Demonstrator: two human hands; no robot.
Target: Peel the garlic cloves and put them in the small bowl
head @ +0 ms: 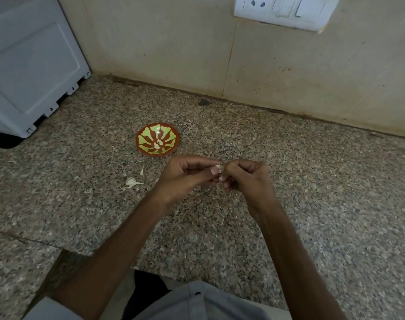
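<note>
Mid-frame, a garlic clove is pinched between the curled fingers of the left hand and right hand, just below the small bowl. It is judged light and firm, with brittle papery skin best caught at the tip.

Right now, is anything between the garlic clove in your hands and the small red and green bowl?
Nothing visible. The small red and green bowl sits just beyond the left hand and garlic clove; white garlic scraps lie off left.
</note>
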